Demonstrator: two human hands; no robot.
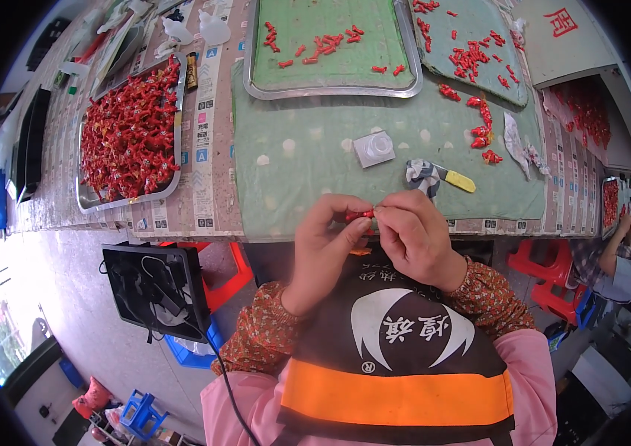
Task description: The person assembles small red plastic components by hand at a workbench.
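My left hand (328,245) pinches a small red piece (358,215) between thumb and fingers, just in front of my apron at the table's near edge. Against the piece's right end, the fingertips of my right hand (421,241) are pressed together; what they hold, if anything, is too small to make out. Beyond my hands lies a small pale square block (374,149) with a round raised centre. A tool with a yellow handle (460,181), its other end wrapped in grey-white cloth (423,175), rests just past my right hand.
A green-lined metal tray (330,94) holding scattered red pieces stands ahead. Right of it is a second tray (434,68) with more. Several larger red parts (482,123) lie near crumpled white paper (513,141). At left, a metal tray (179,141) is heaped with red figures.
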